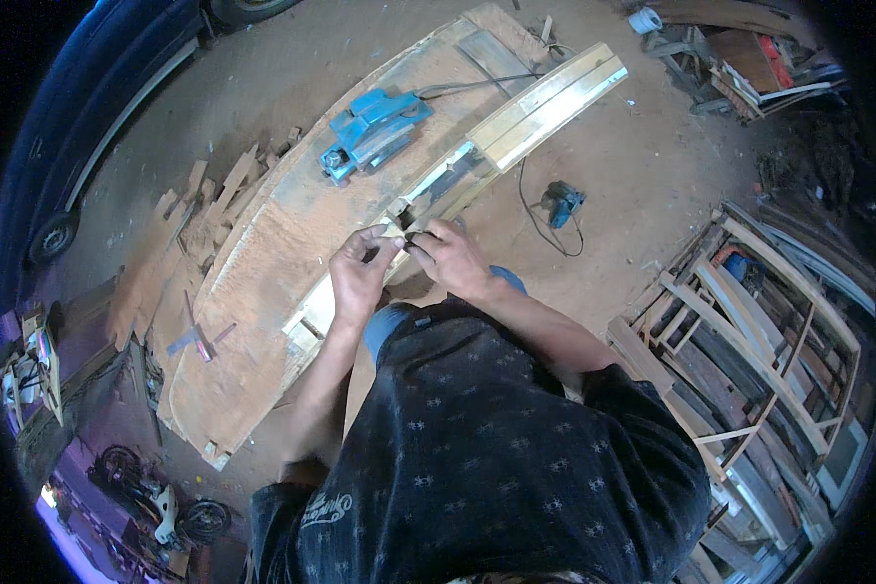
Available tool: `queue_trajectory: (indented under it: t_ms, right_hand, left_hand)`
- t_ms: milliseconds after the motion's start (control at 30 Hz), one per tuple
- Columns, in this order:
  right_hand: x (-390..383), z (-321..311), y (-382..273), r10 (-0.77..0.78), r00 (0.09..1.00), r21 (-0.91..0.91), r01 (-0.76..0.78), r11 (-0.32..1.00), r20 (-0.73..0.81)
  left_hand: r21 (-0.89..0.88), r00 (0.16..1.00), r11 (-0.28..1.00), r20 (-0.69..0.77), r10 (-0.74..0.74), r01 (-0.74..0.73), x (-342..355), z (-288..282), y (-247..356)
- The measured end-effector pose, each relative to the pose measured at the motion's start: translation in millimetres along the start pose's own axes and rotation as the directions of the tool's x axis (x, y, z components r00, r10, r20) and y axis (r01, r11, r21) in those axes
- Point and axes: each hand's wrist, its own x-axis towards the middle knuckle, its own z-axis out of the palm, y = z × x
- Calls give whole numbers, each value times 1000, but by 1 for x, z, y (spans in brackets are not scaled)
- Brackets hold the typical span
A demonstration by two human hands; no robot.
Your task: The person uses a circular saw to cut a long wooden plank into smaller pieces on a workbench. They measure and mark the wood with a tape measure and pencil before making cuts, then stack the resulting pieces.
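Note:
My left hand and my right hand meet in front of my body, over the near edge of the work table. Fingertips of both are pinched together around something small, partly pale and partly dark, too small to make out. Just beyond them lies a long wooden beam with a dark recess along it. Two pale boards rest at its far right end. A blue corded power tool lies on the dusty wooden tabletop, beyond my hands.
A try square lies at the table's left end, with wood offcuts behind. Right of the beam, a smaller corded power tool sits on the ground. Wooden frames and planks are stacked at right. A blue vehicle stands far left, a motorcycle lower left.

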Motion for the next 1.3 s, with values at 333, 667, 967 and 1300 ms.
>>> queue_trajectory:
  t_ms: [333, 667, 967, 1300]
  right_hand:
    - [-16, -31, 86, 32, 994, 187, -52, 981, 108]
    - [3, -43, 156, 36, 999, -35, -37, 999, -30]
    - [27, -29, 160, 99, 986, -318, -52, 947, 132]
    - [37, -32, 158, 108, 973, -317, -39, 948, 205]
  left_hand:
    - [226, 946, 919, 30, 324, -322, 16, 92, 18]
    - [420, 979, 886, 137, 153, -197, 155, 124, -38]
    - [570, 929, 812, 355, -103, -128, 257, 195, -52]
    - [564, 956, 824, 266, -121, -53, 252, 196, -57]
